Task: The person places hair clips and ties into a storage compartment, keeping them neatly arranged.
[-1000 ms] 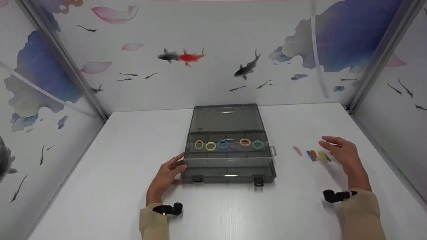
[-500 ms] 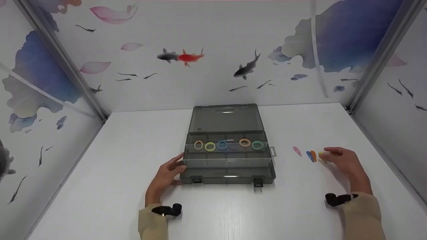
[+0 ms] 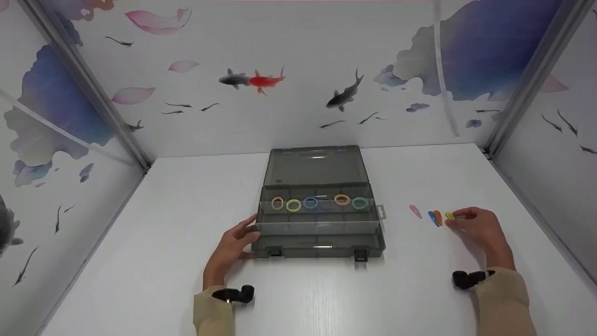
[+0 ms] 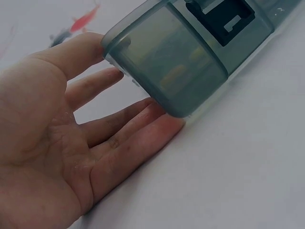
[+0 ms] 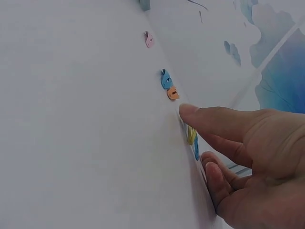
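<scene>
A grey see-through compartment box (image 3: 318, 240) lies with its lid (image 3: 317, 168) laid back. My left hand (image 3: 232, 245) rests its extended fingertips against the box's left side; in the left wrist view the lower fingertips (image 4: 167, 124) touch its bottom corner. Over on the right, my right hand (image 3: 480, 228) pinches a yellow hair clip (image 3: 449, 215) between thumb and index finger, low at the table. A blue clip (image 5: 196, 149) beside the yellow one is mostly hidden by the hand. Left of it lie an orange clip (image 3: 438, 218), another blue clip (image 3: 433, 219) and a pink clip (image 3: 415, 211).
Several rings stand in the box's back row, among them a yellow ring (image 3: 293, 205), a blue ring (image 3: 310, 202) and a green ring (image 3: 360, 202). The white table (image 3: 177, 205) meets a printed wall (image 3: 298, 126) behind the lid. Black wrist cameras sit on both wrists.
My right hand has come down and to the near side, from above the clips onto the yellow one, and its thumb and index finger have closed there. The left hand and box stay put.
</scene>
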`<state>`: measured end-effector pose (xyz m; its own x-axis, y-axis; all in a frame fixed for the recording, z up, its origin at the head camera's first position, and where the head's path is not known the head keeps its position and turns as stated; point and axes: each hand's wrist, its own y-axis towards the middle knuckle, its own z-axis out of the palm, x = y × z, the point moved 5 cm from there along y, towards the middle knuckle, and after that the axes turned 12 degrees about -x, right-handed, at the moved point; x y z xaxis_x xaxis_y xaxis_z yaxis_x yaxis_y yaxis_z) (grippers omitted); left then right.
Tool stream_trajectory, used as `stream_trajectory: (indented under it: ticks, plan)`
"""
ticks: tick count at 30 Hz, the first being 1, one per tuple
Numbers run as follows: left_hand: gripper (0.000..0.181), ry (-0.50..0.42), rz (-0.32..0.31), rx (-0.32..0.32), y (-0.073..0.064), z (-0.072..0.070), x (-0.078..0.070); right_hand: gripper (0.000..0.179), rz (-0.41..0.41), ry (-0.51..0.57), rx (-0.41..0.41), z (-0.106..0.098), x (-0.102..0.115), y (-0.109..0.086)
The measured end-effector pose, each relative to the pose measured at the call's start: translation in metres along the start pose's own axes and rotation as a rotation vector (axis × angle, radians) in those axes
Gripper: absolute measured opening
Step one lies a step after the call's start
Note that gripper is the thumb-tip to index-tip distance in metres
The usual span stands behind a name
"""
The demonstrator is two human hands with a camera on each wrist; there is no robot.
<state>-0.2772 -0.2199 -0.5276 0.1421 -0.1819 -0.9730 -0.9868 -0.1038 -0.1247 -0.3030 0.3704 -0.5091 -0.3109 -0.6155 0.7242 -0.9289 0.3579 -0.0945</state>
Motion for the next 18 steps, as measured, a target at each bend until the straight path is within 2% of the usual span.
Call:
stream_trajectory:
  ticks: [5, 18]
  plan:
    - [0.061, 0.012, 0.021, 0.01, 0.0006, 0.0003, -0.0006, 0.055, -0.007, -0.004, -0.021, 0.001, -0.0005, 0.0016]
    - [0.057, 0.031, 0.022, -0.013, -0.0012, 0.0003, -0.0006, 0.054, 0.091, 0.064, -0.009, 0.0055, -0.0031, 0.0016]
